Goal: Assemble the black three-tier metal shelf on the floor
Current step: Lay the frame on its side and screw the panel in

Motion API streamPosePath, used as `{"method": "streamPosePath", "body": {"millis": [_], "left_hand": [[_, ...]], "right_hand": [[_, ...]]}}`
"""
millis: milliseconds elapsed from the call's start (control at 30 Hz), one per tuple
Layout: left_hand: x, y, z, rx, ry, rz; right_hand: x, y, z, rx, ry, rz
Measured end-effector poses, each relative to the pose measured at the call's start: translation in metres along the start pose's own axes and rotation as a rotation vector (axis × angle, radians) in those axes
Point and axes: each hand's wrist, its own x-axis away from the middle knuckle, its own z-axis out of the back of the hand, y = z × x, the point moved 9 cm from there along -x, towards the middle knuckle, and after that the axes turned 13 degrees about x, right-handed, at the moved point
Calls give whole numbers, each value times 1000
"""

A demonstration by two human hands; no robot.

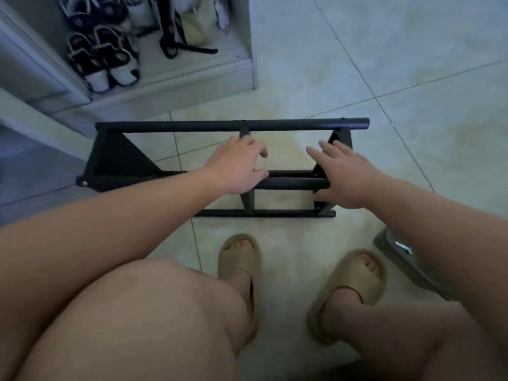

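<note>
We had two tan slippers (238, 261) nearest. Past them, one black shelf (220, 125) sat on the tile floor (412, 64), four long bars. Left hand (237, 165) lay on the middle bars, fingers loosely curled, grip unclear. Right hand (347, 177) was spread against the right end. Farthest, one cabinet (192, 78) held shoes.

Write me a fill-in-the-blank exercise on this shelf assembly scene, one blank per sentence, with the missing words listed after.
1. The shelf frame on the tiled floor is coloured ____.
2. The right hand is over the frame's ____ end, the left hand over its middle.
3. The open cabinet behind the frame holds pairs of ____.
4. The beige slippers are on the person's ____.
Missing words: black; right; shoes; feet.
</note>
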Motion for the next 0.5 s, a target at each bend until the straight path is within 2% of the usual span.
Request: {"method": "streamPosePath", "body": {"millis": [100, 233, 333, 500], "left_hand": [[27, -38, 6, 0, 38, 96], [60, -86, 0, 30, -37, 254], [74, -103, 1, -30, -65, 287], [77, -113, 0, -20, -113, 311]], "right_hand": [[1, -39, 0, -12, -29, 58], [10, -79, -19, -22, -116, 63], [21, -100, -47, 47, -179, 86], [18, -107, -64, 204, -136, 95]]}}
